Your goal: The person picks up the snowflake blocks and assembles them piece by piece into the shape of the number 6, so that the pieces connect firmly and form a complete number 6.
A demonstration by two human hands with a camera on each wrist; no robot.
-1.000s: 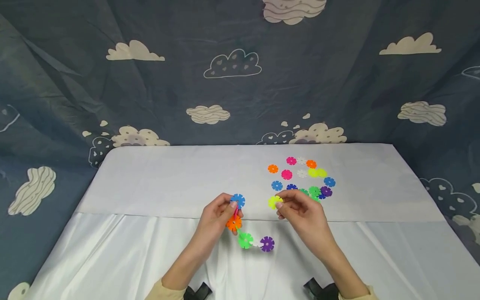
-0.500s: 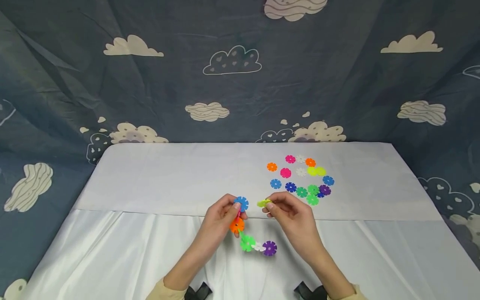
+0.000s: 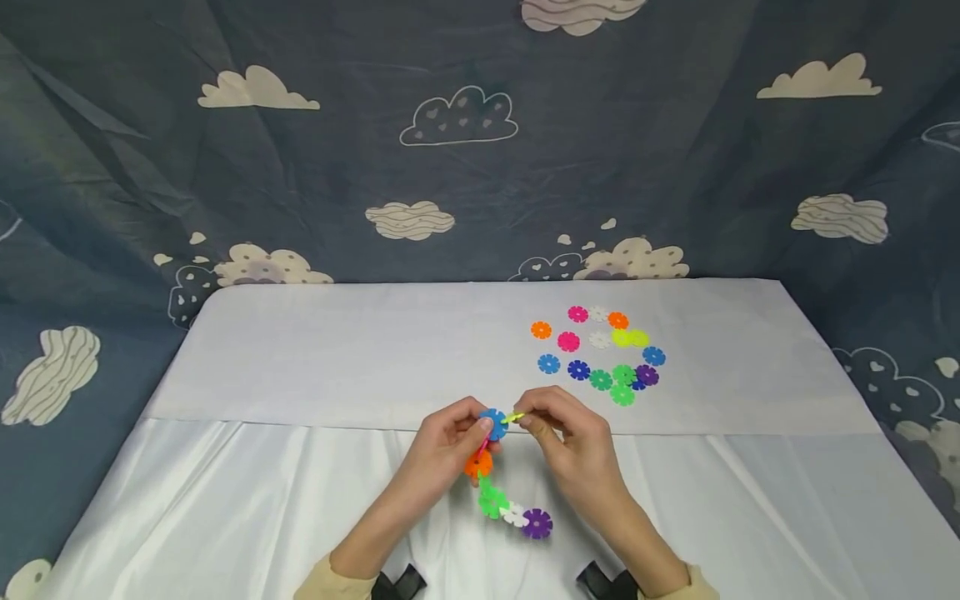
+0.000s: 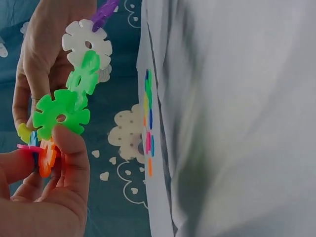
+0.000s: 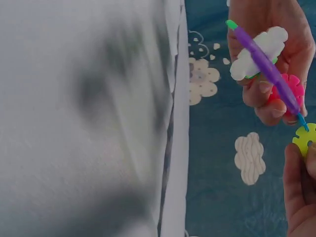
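In the head view my left hand (image 3: 444, 450) pinches the blue disc (image 3: 494, 424) at the top of a linked chain. Below it hang a pink piece, an orange disc (image 3: 478, 463), green discs (image 3: 492, 502), a white disc (image 3: 514, 514) and a purple disc (image 3: 537, 523). My right hand (image 3: 579, 446) pinches a yellow disc (image 3: 513, 417), seen edge-on, against the blue disc's right rim. The right wrist view shows the yellow disc (image 5: 305, 140) meeting the blue one's edge; whether their slots interlock I cannot tell. In the left wrist view green discs (image 4: 61, 117) hang beside my left fingers.
Loose notched discs lie on the white table (image 3: 337, 358) beyond my right hand, among them an orange disc (image 3: 541, 330), a pink disc (image 3: 568, 342), a blue disc (image 3: 549, 363) and a purple disc (image 3: 647, 375). Behind the table hangs a dark cloud-patterned cloth (image 3: 300, 183).
My right hand has moved left, bringing the yellow disc to the blue disc and turning it edge-on. My left hand has shifted slightly right and down with the chain.
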